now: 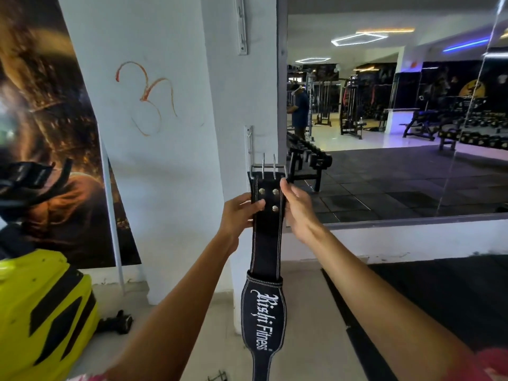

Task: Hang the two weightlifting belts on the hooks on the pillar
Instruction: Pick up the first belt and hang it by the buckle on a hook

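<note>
A black weightlifting belt (pixel 266 243) with white stitching and white lettering hangs down in front of the white pillar (pixel 170 149). Its metal buckle (pixel 268 167) with two prongs is up at the lower hook rack (pixel 248 144) on the pillar's corner. My left hand (pixel 238 214) grips the belt's left edge just below the buckle. My right hand (pixel 295 207) grips the right edge at the same height. A second hook rack (pixel 242 26) is fixed higher on the pillar. A second black belt (pixel 30 178) lies at the far left on yellow equipment.
A yellow and black machine (pixel 41 312) stands low at the left, with a small dumbbell (pixel 118 323) on the floor beside it. A dark poster (pixel 49 119) leans on the wall. To the right, a large mirror (pixel 398 119) reflects the gym and a person.
</note>
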